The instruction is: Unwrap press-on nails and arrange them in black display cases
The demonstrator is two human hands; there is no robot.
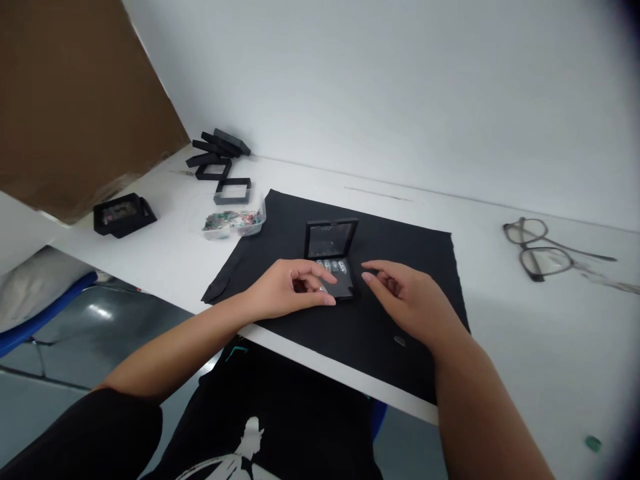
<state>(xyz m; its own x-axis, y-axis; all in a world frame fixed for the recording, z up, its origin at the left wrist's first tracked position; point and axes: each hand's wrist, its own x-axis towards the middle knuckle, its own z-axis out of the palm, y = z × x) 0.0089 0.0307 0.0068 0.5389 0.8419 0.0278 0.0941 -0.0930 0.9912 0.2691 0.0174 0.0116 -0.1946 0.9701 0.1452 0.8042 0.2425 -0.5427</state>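
Observation:
A small black case (343, 287) sits on the black mat, its windowed lid (330, 240) raised. Shiny silver pieces that look like false nails (335, 266) lie in a row inside, along the hinge side. Over the left part of the case is my left hand (293, 287), thumb and forefinger apart; its other fingers partly hide the case. My right hand (400, 293) hovers just right of the case, with thumb and forefinger close but slightly apart and nothing visible between them. One small clear piece (399, 341) lies on the mat below my right hand.
The black mat (400, 247) covers the table's middle. At its left stands a clear tub (235, 223) of small colourful packets. Black frames (233, 191) and stacked black cases (220, 143) lie behind, more cases (124, 215) far left. Eyeglasses (545, 257) and a green piece (593, 443) are right.

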